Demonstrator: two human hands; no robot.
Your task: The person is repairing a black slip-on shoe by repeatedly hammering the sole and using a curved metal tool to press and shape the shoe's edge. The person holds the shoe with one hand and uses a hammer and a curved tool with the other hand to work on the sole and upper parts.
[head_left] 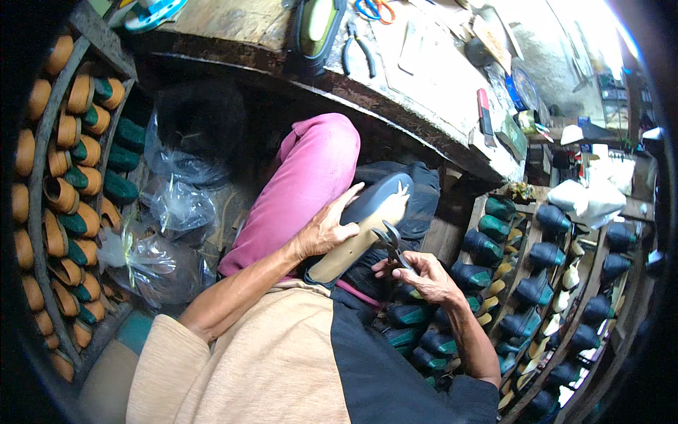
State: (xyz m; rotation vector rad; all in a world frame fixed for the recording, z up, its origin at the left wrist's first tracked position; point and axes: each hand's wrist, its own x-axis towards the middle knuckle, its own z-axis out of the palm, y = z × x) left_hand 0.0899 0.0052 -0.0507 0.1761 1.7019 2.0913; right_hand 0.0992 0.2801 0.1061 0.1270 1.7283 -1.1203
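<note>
Across my lap lies a shoe (364,237), its tan underside turned up and a dark blue-grey upper round its edge. Pale ragged flaps show near its toe. My left hand (328,227) is wrapped over the shoe's left side and steadies it, fingers towards the toe. In my right hand (424,275) is a pair of pincers (388,239), gripped by the handles. Their dark jaws are just over the right edge of the sole; whether they touch it I cannot tell.
Ahead stands a wooden workbench (233,32) with another shoe (315,35), pliers (358,51), orange-handled scissors (385,13) and a red-handled tool (485,116). Brown shoes (67,166) fill a rack at left, beside clear plastic bags (176,205). Dark shoes (533,290) line racks at right.
</note>
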